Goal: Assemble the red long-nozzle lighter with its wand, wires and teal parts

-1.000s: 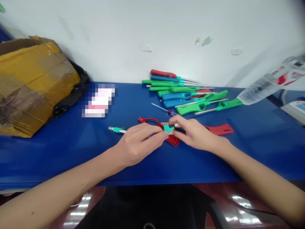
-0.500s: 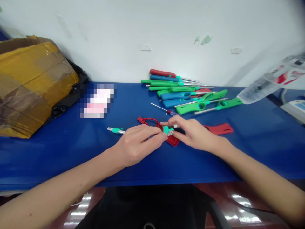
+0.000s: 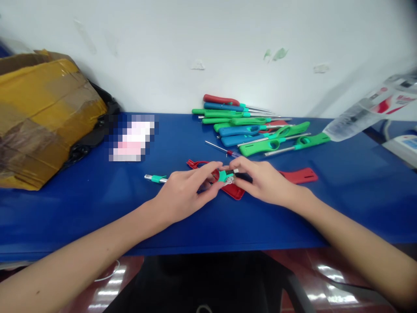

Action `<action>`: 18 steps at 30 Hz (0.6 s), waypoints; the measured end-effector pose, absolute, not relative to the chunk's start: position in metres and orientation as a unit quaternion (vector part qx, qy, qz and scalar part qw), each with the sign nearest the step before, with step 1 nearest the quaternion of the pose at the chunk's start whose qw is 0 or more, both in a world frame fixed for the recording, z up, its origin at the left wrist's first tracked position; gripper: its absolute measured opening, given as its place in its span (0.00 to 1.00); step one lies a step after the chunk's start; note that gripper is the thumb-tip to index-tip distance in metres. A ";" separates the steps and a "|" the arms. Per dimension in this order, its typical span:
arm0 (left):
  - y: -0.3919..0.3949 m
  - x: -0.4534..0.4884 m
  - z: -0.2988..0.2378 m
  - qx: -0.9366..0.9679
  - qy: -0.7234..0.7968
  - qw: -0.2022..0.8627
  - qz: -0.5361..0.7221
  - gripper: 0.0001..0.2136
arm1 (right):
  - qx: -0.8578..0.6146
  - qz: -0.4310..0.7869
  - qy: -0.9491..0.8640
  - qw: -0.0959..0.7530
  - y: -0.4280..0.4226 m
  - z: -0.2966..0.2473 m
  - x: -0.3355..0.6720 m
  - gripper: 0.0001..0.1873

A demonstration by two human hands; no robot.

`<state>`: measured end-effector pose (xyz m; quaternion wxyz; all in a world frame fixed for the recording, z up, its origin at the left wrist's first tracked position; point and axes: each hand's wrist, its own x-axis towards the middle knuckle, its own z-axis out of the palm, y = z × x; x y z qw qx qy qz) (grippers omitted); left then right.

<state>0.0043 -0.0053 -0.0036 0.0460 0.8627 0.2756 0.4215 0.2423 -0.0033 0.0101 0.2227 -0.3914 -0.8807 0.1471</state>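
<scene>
Right hand [image 3: 263, 180]: thumb and fingertips pinch the right end of a small teal lighter part [image 3: 223, 176] with white and clear bits on it. Left hand [image 3: 182, 189]: thumb and forefinger spread, teal part in the gap between them, thumb tip at its lower edge; can't tell if thumb touches. Other left fingers mostly hidden.

Teal part sits between the two hands, in front of the right fingertips, over a red handle half [image 3: 234, 191] on the blue table [image 3: 211, 230]. That half's looped end pokes out behind the left forefinger, its wide end out below the right thumb; can't tell if teal part touches it. Second red handle piece [image 3: 302, 175] lies just beyond the right wrist, partly covered by it.

Metal lighter tube [image 3: 158, 178] with teal collar lies left of the left hand, one end hidden by it. Screwdriver [image 3: 218, 147] behind right hand, near the fingers. Pile of lighters [image 3: 241, 130], green, blue and red, farther back by the wall.
</scene>
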 end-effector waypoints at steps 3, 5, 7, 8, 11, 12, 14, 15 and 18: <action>-0.003 0.004 -0.001 0.864 0.285 0.142 0.390 0.17 | -0.393 0.142 -0.878 0.233 -0.003 0.010 0.242 0.07; -0.002 0.004 0.003 0.862 0.276 0.198 0.375 0.17 | -0.391 0.141 -0.877 0.239 -0.003 0.010 0.242 0.07; -0.001 0.004 0.008 0.860 0.268 0.246 0.357 0.15 | -0.389 0.138 -0.877 0.245 -0.002 0.011 0.241 0.06; 0.000 0.004 0.010 0.858 0.266 0.265 0.351 0.14 | -0.388 0.134 -0.877 0.248 -0.002 0.011 0.241 0.06; 0.000 0.004 0.013 0.842 0.284 0.284 0.361 0.13 | -0.388 0.130 -0.875 0.258 -0.002 0.011 0.241 0.05; 0.001 0.004 0.013 0.836 0.293 0.282 0.369 0.13 | -0.389 0.131 -0.874 0.262 -0.002 0.011 0.242 0.05; 0.002 0.002 0.013 0.830 0.310 0.268 0.378 0.13 | -0.392 0.129 -0.871 0.267 -0.001 0.011 0.242 0.05; 0.003 0.002 0.012 0.830 0.315 0.257 0.382 0.13 | -0.394 0.127 -0.870 0.268 -0.001 0.011 0.242 0.06; 0.005 0.000 0.011 0.832 0.322 0.224 0.393 0.12 | -0.397 0.119 -0.869 0.269 -0.001 0.011 0.243 0.06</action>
